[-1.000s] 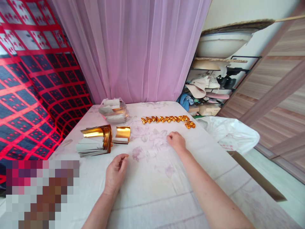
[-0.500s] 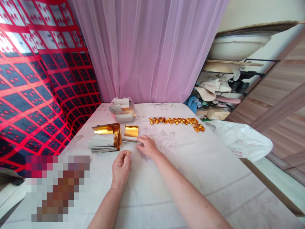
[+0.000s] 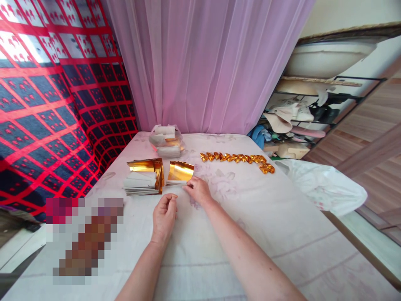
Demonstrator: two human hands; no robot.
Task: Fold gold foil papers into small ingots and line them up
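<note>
My right hand [image 3: 199,190] is closed in a pinch at the near right corner of a gold foil paper sheet [image 3: 181,170]. That sheet curls up from a small pile of paper, its shiny face showing. Just nearer and to the left, my left hand [image 3: 165,213] rests with its fingers curled in; nothing shows in it. Left of the small pile stands a thicker stack of gold foil papers [image 3: 142,184], grey-white on their backs. Farther off, a row of folded gold foil pieces [image 3: 233,158] runs across the right part of the table.
A clear plastic bag [image 3: 166,142] with more papers sits at the table's back. The floral cloth [image 3: 250,234] covers the table. A blurred-out patch [image 3: 90,238] lies at left. Beyond the right edge are a white plastic bag [image 3: 326,186] and a crowded shelf [image 3: 300,110].
My right hand has closed on the corner of the top foil sheet, and the sheet now rises and shows more gold. My left hand stays curled. The whole view has shifted slightly.
</note>
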